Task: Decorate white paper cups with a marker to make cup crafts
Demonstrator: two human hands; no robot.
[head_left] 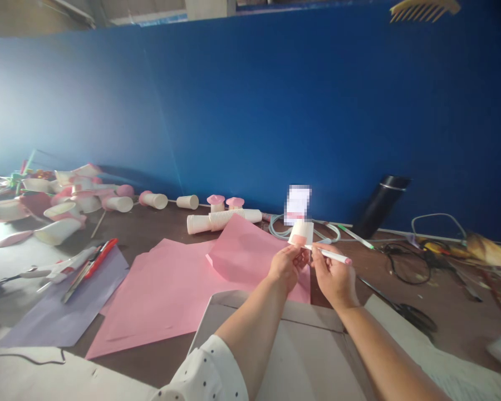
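My left hand (288, 266) is closed on a white paper cup (305, 229) that is turned upside down. A small pink patch (299, 240) shows on the cup's side near its rim. In my right hand (334, 278) is a white marker (332, 255) with a pink end, held between thumb and fingers. Its tip points at the cup near the patch; whether it touches cannot be made out. Pink paper sheets (158, 289) lie below and to the left of my hands, one sheet (246, 245) curling up.
Stacked paper cups (225, 219) lie behind the pink sheets, beside two pink-roofed cups (216, 201). Cups pile up at the left. A red cutter (96, 262) rests on purple paper (67, 317). Rightward are a black bottle (379, 206), scissors (413, 316) and cables.
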